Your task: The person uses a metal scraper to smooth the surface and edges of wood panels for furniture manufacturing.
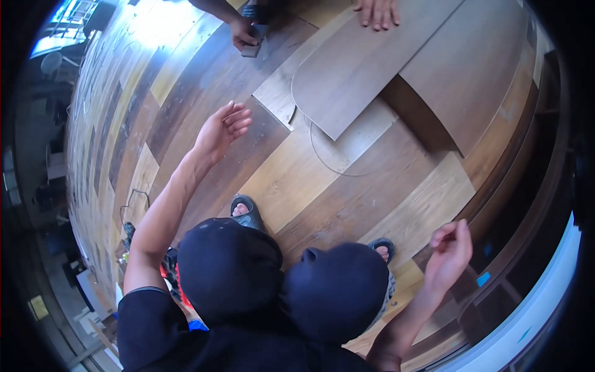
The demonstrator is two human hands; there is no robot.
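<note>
My left hand (pixel 222 128) is stretched out over the plank floor, fingers apart, holding nothing. My right hand (pixel 450 250) hangs to the right of my knees, fingers loosely curled and empty. I am squatting; my dark-clothed knees (pixel 279 279) and sandalled feet (pixel 245 211) fill the lower middle. Ahead lies a grey-brown plank with a rounded cut end (pixel 353 74) on top of a paler offcut (pixel 284 93). Another person's hand (pixel 376 12) rests on that plank at the top edge. Their other hand (pixel 245 31) holds a dark tool (pixel 255 34).
The floor (pixel 186 93) is made of mixed wood-tone planks. A pencilled curve (pixel 334 164) marks a light plank ahead of me. A wider brown board (pixel 477 68) lies at the right. Dark skirting and a wall (pixel 527 204) run along the right side.
</note>
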